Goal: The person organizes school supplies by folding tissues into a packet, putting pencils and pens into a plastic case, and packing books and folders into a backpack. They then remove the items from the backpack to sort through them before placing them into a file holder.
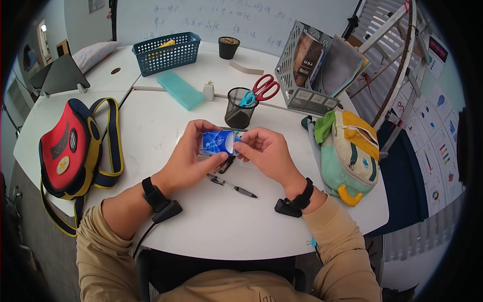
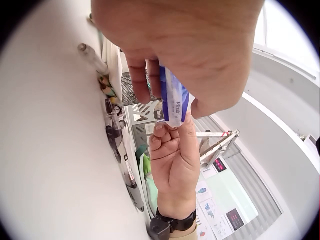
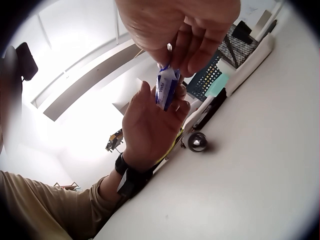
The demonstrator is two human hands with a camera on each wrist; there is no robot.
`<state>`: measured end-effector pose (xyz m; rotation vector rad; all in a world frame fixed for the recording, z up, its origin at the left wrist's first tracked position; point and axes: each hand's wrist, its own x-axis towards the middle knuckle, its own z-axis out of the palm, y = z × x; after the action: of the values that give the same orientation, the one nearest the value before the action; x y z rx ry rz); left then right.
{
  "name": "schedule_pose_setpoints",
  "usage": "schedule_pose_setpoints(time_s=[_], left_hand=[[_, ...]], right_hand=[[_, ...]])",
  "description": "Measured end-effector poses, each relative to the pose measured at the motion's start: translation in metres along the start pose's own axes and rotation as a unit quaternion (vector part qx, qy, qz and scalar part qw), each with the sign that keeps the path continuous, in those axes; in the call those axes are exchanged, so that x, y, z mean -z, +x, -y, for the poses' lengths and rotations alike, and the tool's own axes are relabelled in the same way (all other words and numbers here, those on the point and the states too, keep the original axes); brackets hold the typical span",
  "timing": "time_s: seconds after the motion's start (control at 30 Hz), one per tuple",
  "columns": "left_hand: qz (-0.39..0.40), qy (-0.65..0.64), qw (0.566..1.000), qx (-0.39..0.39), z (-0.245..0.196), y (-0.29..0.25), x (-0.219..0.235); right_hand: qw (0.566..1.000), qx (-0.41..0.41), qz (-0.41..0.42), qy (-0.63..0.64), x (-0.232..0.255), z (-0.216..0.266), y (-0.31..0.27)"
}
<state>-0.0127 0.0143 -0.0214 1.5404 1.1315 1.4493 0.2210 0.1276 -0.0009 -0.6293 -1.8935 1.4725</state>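
A small blue plastic tissue pack [image 1: 214, 142] with white print is held up over the table between both hands. My left hand [image 1: 187, 153] grips its left end, thumb along the near edge and fingers behind. At the other end, my right hand [image 1: 267, 155] pinches the pack's edge between thumb and fingertips. The left wrist view shows the narrow side of the tissue pack [image 2: 175, 102] lettered "Vinda". Below the hands lies a pen [image 1: 234, 185] with a dark grip, and a black item beside it is partly covered by the hands.
Beyond the hands stands a black mesh pen cup [image 1: 238, 117] with red and blue scissors. A teal case [image 1: 180, 89], a blue basket [image 1: 167, 56] and a grey file holder [image 1: 308, 99] are farther back. A red bag [image 1: 68, 148] lies left, a green-and-yellow backpack [image 1: 348, 151] right.
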Motion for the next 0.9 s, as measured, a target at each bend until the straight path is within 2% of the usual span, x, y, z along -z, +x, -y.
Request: schedule_pose_setpoints(time_s=[0.07, 0.17, 0.27, 0.37, 0.47, 0.57, 0.67, 0.77, 0.87, 0.9], left_hand=[[-0.027, 0.033, 0.999, 0.025, -0.007, 0.000, -0.002], [-0.045, 0.087, 0.995, 0.018, -0.003, -0.001, 0.000], [-0.083, 0.049, 0.994, 0.049, 0.000, 0.001, 0.000], [-0.110, 0.065, 0.990, 0.058, -0.001, 0.002, 0.000], [-0.116, 0.093, 0.989, 0.014, 0.007, 0.002, 0.002], [-0.098, 0.092, 0.990, 0.031, 0.005, 0.002, 0.004], [-0.086, 0.095, 0.991, 0.041, 0.000, 0.001, 0.003], [-0.048, 0.120, 0.991, 0.021, -0.005, -0.003, 0.001], [-0.027, 0.183, 0.979, -0.086, -0.001, -0.001, 0.001], [-0.029, 0.184, 0.980, -0.075, 0.001, 0.000, 0.002]], right_hand=[[1.000, -0.007, 0.012, -0.015, -0.004, 0.002, -0.002], [0.998, 0.034, 0.020, -0.056, -0.009, 0.008, -0.006], [0.990, 0.092, 0.041, -0.096, -0.008, 0.011, -0.007], [0.991, 0.114, 0.031, -0.063, -0.012, 0.005, -0.008], [0.992, 0.104, 0.017, -0.073, -0.011, 0.006, -0.006], [0.994, 0.071, -0.005, -0.087, -0.009, 0.008, -0.005], [0.998, 0.050, -0.004, -0.049, -0.007, 0.002, -0.004], [0.999, 0.036, -0.015, -0.022, -0.008, 0.002, -0.004], [0.999, 0.008, -0.037, 0.021, -0.007, 0.005, -0.002], [0.999, 0.016, -0.031, 0.017, -0.005, 0.003, -0.001]])
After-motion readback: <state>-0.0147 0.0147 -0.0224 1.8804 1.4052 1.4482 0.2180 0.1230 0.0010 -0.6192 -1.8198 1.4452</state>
